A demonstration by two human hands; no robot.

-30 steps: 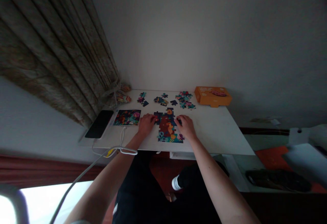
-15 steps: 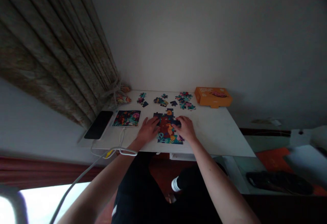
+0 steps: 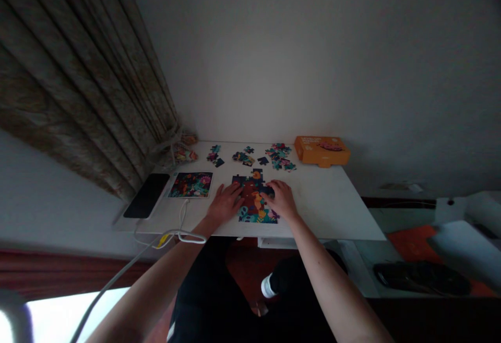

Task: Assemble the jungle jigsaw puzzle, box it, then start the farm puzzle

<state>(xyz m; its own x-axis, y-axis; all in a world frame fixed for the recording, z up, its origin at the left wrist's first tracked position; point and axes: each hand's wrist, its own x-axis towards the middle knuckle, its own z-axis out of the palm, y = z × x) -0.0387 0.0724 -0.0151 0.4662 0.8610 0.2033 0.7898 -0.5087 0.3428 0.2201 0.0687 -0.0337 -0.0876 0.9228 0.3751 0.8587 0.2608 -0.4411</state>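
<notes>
A partly joined jigsaw puzzle [image 3: 254, 203] lies on the white table between my hands, with a brown shape in its middle and teal and yellow plants along its near edge. My left hand [image 3: 226, 204] rests flat against its left side, fingers stretched over the edge. At the right side, my right hand [image 3: 282, 199] has thumb and index finger around a dark puzzle piece [image 3: 267, 189], down at the puzzle's surface. The hand covers part of the right edge. To the left lies a colourful reference picture [image 3: 191, 184].
Loose puzzle pieces lie in groups along the back, the largest pile [image 3: 280, 156] near the orange box [image 3: 321, 151]. A black phone [image 3: 147, 196] is at the left edge. A white cable [image 3: 183, 234] loops by my left forearm. Curtains [image 3: 129, 103] hang at left.
The view has shifted slightly, so everything sits a little further left and lower. Both hands keep their places at the puzzle's sides, with hardly any finger movement.
</notes>
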